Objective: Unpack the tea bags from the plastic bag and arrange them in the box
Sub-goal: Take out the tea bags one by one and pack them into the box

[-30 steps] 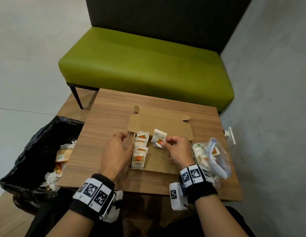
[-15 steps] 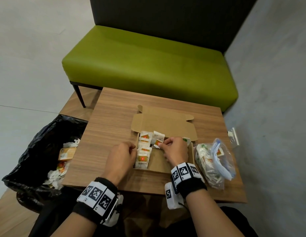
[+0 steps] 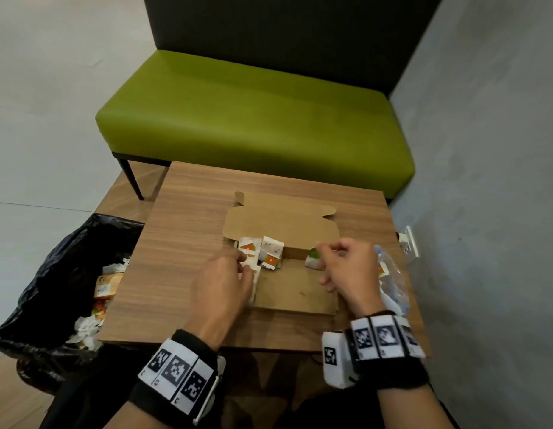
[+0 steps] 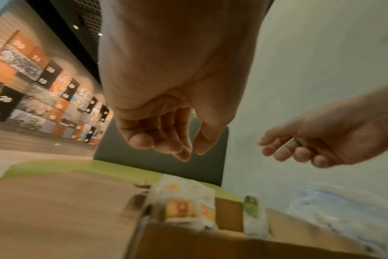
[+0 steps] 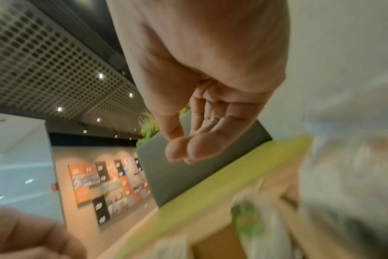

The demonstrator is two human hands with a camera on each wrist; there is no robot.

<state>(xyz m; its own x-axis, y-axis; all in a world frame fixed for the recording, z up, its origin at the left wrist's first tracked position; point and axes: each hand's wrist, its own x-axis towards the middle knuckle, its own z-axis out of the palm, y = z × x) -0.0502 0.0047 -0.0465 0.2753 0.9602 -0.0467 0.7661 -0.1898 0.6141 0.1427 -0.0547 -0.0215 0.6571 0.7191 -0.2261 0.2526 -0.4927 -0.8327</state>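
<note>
At the far left, beside the table, a black bin bag [image 3: 37, 292] stands open on the floor with crumpled white paper and an orange packet inside. The wooden table [image 3: 182, 243] carries an open cardboard box [image 3: 295, 294] near its middle, its lid flap folded back toward the green bench [image 3: 256, 119] on the far side. The left hand [image 3: 221, 281] hovers over the box's left edge, its fingers loosely curled and holding nothing; the left wrist view shows the fingertips [image 4: 142, 142] clear of the packets below. Under and just beyond that hand, a cluster of white tea bags with orange and red labels [image 3: 262, 250] sits in the far-left part of the box, touching one another, some leaning. The middle of the box floor is bare cardboard. A white tea bag with a green label [image 3: 312, 258] stands near the box's far-right corner, just left of the right hand [image 3: 349, 270]. That hand hangs above the right side of the box with fingers loosely bent and thumb close to them, gripping nothing in the wrist view. To its right, the clear plastic bag [image 3: 392, 283] lies on the table against the box's right side, more packets showing through it. A white wall socket [image 3: 409, 244] sits low on the grey wall at the far right.
</note>
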